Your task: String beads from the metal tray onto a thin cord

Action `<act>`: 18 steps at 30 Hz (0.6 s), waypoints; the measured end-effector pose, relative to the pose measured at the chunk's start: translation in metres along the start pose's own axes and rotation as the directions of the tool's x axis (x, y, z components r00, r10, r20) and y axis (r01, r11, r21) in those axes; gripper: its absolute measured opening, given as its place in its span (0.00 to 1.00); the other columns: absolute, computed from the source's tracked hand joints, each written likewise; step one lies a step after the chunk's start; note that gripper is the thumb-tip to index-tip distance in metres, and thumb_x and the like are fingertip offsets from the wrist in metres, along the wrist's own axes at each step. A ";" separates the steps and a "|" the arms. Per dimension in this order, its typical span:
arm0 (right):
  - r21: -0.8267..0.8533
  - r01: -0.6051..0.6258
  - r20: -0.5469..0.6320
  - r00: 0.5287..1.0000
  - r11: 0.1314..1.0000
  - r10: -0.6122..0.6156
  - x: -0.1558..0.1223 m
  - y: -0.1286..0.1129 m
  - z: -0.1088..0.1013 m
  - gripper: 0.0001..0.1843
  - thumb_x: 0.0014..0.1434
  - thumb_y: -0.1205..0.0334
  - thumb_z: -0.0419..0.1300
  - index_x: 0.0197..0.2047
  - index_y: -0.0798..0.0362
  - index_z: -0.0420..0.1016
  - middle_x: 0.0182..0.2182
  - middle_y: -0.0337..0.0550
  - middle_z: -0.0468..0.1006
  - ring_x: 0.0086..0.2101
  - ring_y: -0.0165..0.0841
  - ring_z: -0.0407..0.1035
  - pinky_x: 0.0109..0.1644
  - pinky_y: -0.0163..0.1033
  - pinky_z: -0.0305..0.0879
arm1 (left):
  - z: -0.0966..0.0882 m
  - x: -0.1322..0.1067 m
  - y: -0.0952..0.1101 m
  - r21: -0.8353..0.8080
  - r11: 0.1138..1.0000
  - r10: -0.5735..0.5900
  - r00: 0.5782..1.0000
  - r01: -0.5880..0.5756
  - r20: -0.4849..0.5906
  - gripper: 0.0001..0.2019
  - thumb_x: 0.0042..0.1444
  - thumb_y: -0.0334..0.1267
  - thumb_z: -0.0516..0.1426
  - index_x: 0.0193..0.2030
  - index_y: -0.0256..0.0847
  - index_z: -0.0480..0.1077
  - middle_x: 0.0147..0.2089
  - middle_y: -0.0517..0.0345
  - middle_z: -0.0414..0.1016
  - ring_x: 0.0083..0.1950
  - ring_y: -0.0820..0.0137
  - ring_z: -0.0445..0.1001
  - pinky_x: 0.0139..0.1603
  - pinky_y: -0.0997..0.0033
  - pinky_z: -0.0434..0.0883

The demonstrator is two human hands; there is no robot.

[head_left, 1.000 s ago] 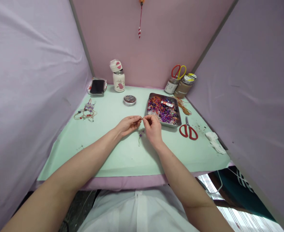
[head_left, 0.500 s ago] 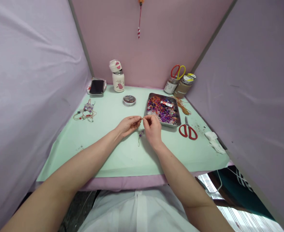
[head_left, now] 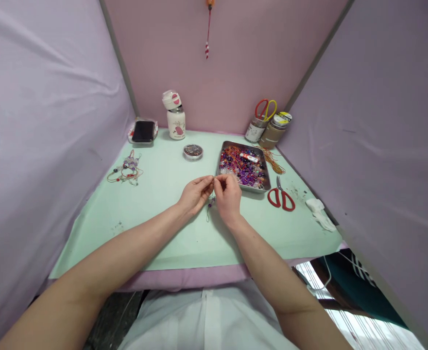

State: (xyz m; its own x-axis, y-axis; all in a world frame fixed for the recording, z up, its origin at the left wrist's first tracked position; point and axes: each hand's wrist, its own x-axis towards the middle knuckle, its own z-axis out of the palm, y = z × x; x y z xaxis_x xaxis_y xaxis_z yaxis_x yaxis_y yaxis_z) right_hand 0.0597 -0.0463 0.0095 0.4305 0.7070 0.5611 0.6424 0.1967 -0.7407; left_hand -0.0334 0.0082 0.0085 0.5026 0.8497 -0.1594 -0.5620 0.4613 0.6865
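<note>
Just off the near-left corner of a metal bead tray (head_left: pixel 254 189), a person's left hand (head_left: pixel 196 194) and right hand (head_left: pixel 228 197) meet, thumbs and fingertips pinched narrow on a thin beaded cord (head_left: pixel 210 204). The cord hangs below them, left of the tray, its long axis running toward the person, looped end nearest. Inside the tray, a red-and-white tube (head_left: pixel 249 157) carries print too small to read. Beyond the tray, lettering on a yellow-lidded jar (head_left: pixel 273 133) and a white bottle (head_left: pixel 176 125) is likewise illegible.
</note>
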 end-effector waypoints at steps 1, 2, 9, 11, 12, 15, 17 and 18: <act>0.005 -0.005 0.002 1.000 1.000 0.005 0.000 0.000 0.000 0.07 0.62 0.60 0.52 0.33 0.50 0.65 0.32 0.41 0.70 0.34 0.33 0.63 0.41 0.40 0.60 | 0.000 -0.001 0.000 -0.001 1.000 0.004 1.000 -0.004 -0.002 0.06 0.45 0.31 0.66 0.30 0.33 0.74 0.30 0.58 0.75 0.33 0.79 0.72 0.42 0.78 0.69; 0.009 -0.009 0.002 1.000 1.000 0.009 0.000 -0.001 0.001 0.07 0.62 0.60 0.52 0.33 0.50 0.65 0.33 0.41 0.70 0.34 0.33 0.63 0.41 0.40 0.59 | 0.001 -0.001 -0.001 -0.003 1.000 0.009 1.000 -0.009 -0.003 0.07 0.45 0.32 0.66 0.29 0.33 0.74 0.30 0.59 0.75 0.33 0.79 0.72 0.42 0.78 0.69; 0.029 -0.020 -0.018 1.000 0.999 0.020 -0.001 0.002 0.002 0.07 0.61 0.59 0.53 0.33 0.51 0.65 0.32 0.41 0.70 0.34 0.33 0.63 0.41 0.40 0.60 | 0.002 -0.002 0.000 0.034 0.998 0.060 0.998 -0.059 -0.018 0.09 0.40 0.33 0.68 0.28 0.33 0.74 0.30 0.58 0.76 0.33 0.78 0.71 0.43 0.76 0.69; 0.034 -0.021 -0.021 1.000 0.999 0.022 0.000 0.003 0.002 0.07 0.61 0.59 0.53 0.33 0.51 0.65 0.32 0.41 0.71 0.33 0.32 0.64 0.41 0.40 0.60 | 0.000 -0.001 0.001 0.086 0.993 0.082 0.996 -0.080 -0.025 0.10 0.39 0.34 0.69 0.28 0.34 0.74 0.30 0.58 0.76 0.34 0.78 0.72 0.44 0.74 0.69; 0.034 -0.019 -0.025 1.000 0.999 0.019 0.000 0.004 0.002 0.07 0.61 0.59 0.53 0.33 0.52 0.66 0.32 0.41 0.71 0.33 0.32 0.64 0.41 0.39 0.60 | -0.001 0.000 0.002 0.120 0.989 0.092 0.996 -0.089 -0.021 0.11 0.38 0.35 0.69 0.29 0.34 0.74 0.30 0.58 0.76 0.34 0.77 0.72 0.45 0.72 0.69; 0.020 0.004 -0.028 1.000 1.000 -0.004 0.001 0.006 0.001 0.07 0.61 0.59 0.53 0.33 0.52 0.66 0.32 0.41 0.71 0.34 0.32 0.64 0.41 0.39 0.60 | -0.006 0.005 0.006 0.258 0.957 0.129 0.991 -0.132 0.030 0.14 0.39 0.37 0.68 0.33 0.35 0.75 0.32 0.57 0.77 0.35 0.75 0.73 0.46 0.68 0.69; 0.009 0.019 -0.024 1.000 1.000 -0.019 0.001 0.007 0.001 0.07 0.61 0.60 0.53 0.33 0.52 0.66 0.32 0.41 0.71 0.34 0.32 0.64 0.41 0.39 0.60 | -0.009 0.008 0.009 0.384 0.903 0.180 0.981 -0.193 0.070 0.14 0.41 0.40 0.67 0.35 0.36 0.74 0.34 0.56 0.77 0.35 0.73 0.73 0.46 0.66 0.69; 0.004 0.026 -0.021 0.999 1.000 -0.026 0.002 0.007 0.001 0.07 0.61 0.61 0.53 0.32 0.52 0.65 0.32 0.41 0.71 0.34 0.32 0.64 0.41 0.39 0.60 | -0.011 0.009 0.011 0.451 0.863 0.212 0.973 -0.229 0.090 0.14 0.43 0.41 0.65 0.35 0.36 0.74 0.33 0.56 0.77 0.35 0.73 0.73 0.45 0.66 0.70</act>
State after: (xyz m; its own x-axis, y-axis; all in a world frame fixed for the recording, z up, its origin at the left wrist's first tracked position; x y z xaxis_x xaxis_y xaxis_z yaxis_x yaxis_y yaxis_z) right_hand 0.0644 -0.0432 0.0046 0.4271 0.6873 0.5876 0.6507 0.2176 -0.7275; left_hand -0.0418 0.0238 0.0070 0.4294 0.9015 0.0540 -0.3041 0.0881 0.9486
